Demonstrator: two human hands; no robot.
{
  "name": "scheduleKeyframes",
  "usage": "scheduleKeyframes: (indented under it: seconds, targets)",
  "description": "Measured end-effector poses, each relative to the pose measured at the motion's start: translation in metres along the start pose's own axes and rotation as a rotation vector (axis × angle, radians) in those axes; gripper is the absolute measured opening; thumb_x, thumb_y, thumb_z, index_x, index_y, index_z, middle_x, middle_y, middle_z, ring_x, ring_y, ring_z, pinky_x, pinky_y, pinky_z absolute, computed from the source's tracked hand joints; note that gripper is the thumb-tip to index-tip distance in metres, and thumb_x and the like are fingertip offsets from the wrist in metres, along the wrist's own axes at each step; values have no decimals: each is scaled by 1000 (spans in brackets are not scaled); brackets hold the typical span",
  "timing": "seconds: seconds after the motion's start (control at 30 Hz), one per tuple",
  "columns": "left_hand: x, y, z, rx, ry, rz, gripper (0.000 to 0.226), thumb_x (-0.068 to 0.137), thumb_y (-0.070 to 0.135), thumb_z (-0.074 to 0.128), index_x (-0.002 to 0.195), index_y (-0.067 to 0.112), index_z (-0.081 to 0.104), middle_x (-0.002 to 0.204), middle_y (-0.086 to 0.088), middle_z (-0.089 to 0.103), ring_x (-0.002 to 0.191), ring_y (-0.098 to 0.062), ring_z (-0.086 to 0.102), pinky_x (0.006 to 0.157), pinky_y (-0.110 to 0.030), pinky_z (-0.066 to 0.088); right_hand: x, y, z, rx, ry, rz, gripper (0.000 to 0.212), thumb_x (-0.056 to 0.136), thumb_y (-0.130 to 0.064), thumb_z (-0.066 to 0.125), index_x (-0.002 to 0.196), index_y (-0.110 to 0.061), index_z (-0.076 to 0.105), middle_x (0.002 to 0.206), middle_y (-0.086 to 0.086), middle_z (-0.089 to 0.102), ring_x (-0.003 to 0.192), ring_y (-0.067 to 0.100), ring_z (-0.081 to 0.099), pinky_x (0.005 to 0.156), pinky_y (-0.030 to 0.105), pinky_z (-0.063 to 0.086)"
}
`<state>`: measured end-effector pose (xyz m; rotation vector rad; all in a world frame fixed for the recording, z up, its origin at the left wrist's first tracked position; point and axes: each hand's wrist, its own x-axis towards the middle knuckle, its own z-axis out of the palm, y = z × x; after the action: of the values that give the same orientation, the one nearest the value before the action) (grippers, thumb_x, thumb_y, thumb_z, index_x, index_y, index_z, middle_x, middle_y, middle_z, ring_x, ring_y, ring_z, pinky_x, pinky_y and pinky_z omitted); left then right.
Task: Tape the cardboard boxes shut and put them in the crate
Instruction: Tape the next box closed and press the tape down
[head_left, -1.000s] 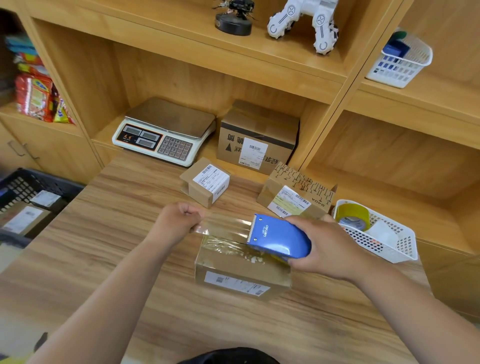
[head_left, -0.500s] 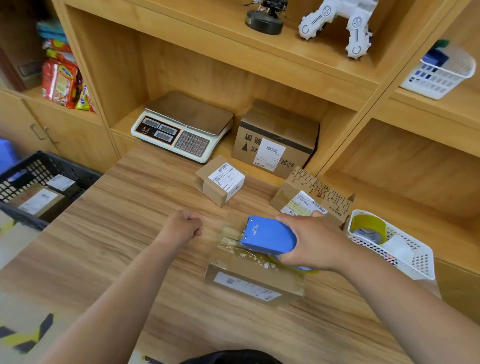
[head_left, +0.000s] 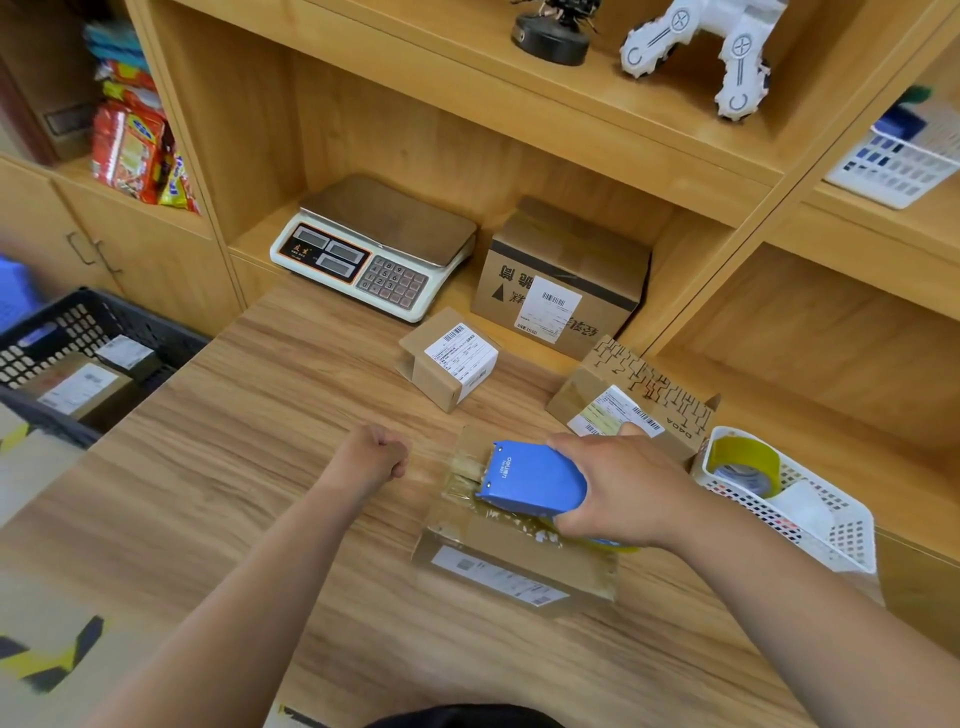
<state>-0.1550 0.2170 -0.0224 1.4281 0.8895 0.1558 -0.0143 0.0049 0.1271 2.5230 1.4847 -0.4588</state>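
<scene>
A flat cardboard box (head_left: 519, 566) with a label on its front side lies on the wooden table (head_left: 260, 415). My right hand (head_left: 628, 488) grips a blue tape dispenser (head_left: 535, 475) pressed onto the box's top, where clear tape shines. My left hand (head_left: 371, 457) is a fist just left of the box, low over the table, and seems to pinch the end of the clear tape. The black crate (head_left: 104, 306) stands off the table's left edge, with taped boxes (head_left: 78, 384) inside.
A small labelled box (head_left: 447, 358) and a patterned box (head_left: 634, 400) sit behind the flat one. A larger box (head_left: 561, 275) and a scale (head_left: 374, 244) stand on the shelf. A white basket (head_left: 831, 540) with a tape roll (head_left: 743, 462) stands at the right.
My right hand lowered the dispenser onto the box's top. My left hand pulled the tape end down from above the box to the table's level at its left.
</scene>
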Motion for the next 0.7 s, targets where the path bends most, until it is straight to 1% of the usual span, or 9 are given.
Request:
scheduleKeyframes:
  seconds: [0.07, 0.13, 0.23, 0.37, 0.47, 0.53, 0.6, 0.63, 0.7]
  targets:
    - [0, 0, 1, -6, 11, -22, 35, 78, -2, 46, 48, 17, 44, 41, 6, 43, 42, -10, 37, 52, -24, 28, 0, -1, -1, -13, 1, -8, 50, 66, -54, 61, 110, -37, 45, 91, -8, 59, 83, 18, 43, 62, 23, 34]
    - [-1, -2, 4, 0, 27, -42, 29, 78, 0, 47, 52, 14, 48, 41, 6, 46, 45, -11, 38, 54, -24, 29, 0, -2, -2, -26, 2, -18, 49, 67, -53, 61, 110, -36, 45, 91, -8, 59, 82, 17, 43, 60, 21, 28]
    - [-4, -6, 14, 16, 103, -71, 23, 81, -2, 49, 64, 12, 56, 46, 5, 53, 51, -15, 42, 56, -25, 32, 0, -4, -2, -20, -1, -23, 46, 68, -53, 60, 109, -38, 44, 90, -9, 58, 81, 16, 43, 63, 23, 29]
    - [-15, -11, 31, 58, 166, -66, 18, 86, 6, 55, 70, 11, 58, 54, 3, 55, 47, -9, 44, 50, -22, 34, -1, -7, -4, -36, -13, -35, 46, 69, -53, 60, 110, -39, 43, 91, -9, 57, 81, 15, 44, 66, 25, 29]
    - [-21, -19, 40, -42, 182, -74, 18, 88, 15, 62, 71, 9, 63, 56, 3, 59, 47, -4, 49, 56, -23, 41, -2, -10, -5, -61, -11, -48, 48, 70, -51, 61, 113, -38, 44, 92, -10, 57, 80, 14, 45, 70, 27, 27]
    - [-25, -20, 46, -136, 191, -92, 16, 87, 15, 65, 72, 7, 64, 59, -1, 63, 51, -9, 54, 57, -26, 46, -1, -11, -6, -73, 0, -57, 47, 70, -51, 60, 112, -37, 44, 91, -9, 58, 80, 14, 46, 73, 28, 28]
    - [-28, -19, 50, -170, 204, -105, 16, 86, 17, 67, 75, 6, 65, 61, -2, 65, 52, -11, 57, 52, -22, 47, 1, -10, -4, -69, -1, -54, 47, 69, -51, 60, 112, -38, 44, 90, -9, 57, 80, 15, 47, 74, 28, 30]
    - [-28, -20, 52, -180, 215, -109, 16, 85, 19, 68, 76, 6, 66, 63, -3, 66, 56, -14, 59, 54, -23, 49, 2, -9, -1, -60, -5, -49, 49, 68, -52, 59, 112, -39, 43, 90, -9, 57, 81, 15, 47, 75, 28, 33]
    - [-29, -22, 53, -181, 239, -114, 15, 85, 22, 70, 78, 8, 69, 68, -4, 70, 65, -18, 63, 64, -30, 52, 4, -5, 5, -39, -9, -40, 55, 64, -56, 56, 115, -41, 41, 89, -10, 55, 83, 17, 48, 82, 30, 39]
